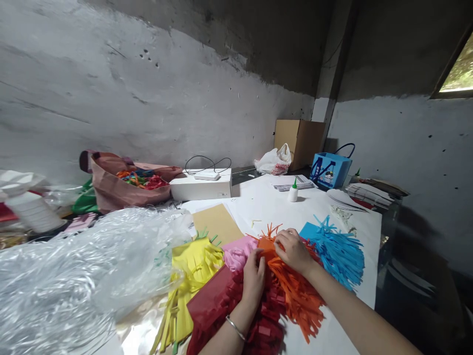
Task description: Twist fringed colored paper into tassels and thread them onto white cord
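Note:
A bunch of orange fringed paper (295,291) lies across the table in front of me, its strips fanning toward me. My right hand (293,250) curls its fingers over the top of it. At its left edge my left hand (253,273) has thumb and fingers closed, apparently pinching the paper; the fingertips are partly hidden. Under my left wrist, which wears a silver bangle (235,327), spreads dark red fringed paper (210,301). Pink paper (238,252) and yellow fringed paper (195,261) lie to the left, blue fringed paper (336,251) to the right.
Clear plastic strands (74,276) heap up on the left. Behind them stand a pink bag (114,190) of coloured scraps and a white box (201,186). Farther back are a green-capped glue bottle (293,193), a cardboard box (306,140) and a blue bag (332,170).

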### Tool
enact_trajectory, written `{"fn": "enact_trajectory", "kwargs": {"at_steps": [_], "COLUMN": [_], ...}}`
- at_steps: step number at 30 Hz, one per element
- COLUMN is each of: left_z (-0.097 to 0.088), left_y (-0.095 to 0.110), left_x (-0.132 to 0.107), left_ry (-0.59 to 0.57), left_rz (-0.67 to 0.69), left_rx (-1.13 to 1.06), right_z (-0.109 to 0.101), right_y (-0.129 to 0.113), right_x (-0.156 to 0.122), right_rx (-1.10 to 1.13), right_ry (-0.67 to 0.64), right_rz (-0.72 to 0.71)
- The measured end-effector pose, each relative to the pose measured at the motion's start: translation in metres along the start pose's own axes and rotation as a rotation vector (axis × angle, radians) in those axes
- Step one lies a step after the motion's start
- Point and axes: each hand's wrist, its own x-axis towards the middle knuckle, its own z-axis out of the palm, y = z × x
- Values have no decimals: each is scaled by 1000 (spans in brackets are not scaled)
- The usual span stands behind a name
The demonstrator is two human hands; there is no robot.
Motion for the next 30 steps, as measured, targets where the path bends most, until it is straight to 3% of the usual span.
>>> {"fn": "enact_trajectory", "kwargs": {"at_steps": [5,8,15,21,30], "left_z": [-1,0,0,0,0], "left_y": [1,1,-1,-4,7], "left_x": [-1,-1,0,-2,-6], "left_ry": [-11,-14,27,78,113], "left_rz": [21,32,59,113,337], "left_rx": [20,30,95,193,380], "right_z": [1,-2,8,-4,-31], "right_y": [-12,-19,-23,-26,-28], "right_x": [-3,-2,21,42,63], "right_rx": [-35,-115,-299,-386,-456], "right_ry": [-56,-164,-353,-326,-332], "right_rz": [-65,-116,-133,-101,-121]}}
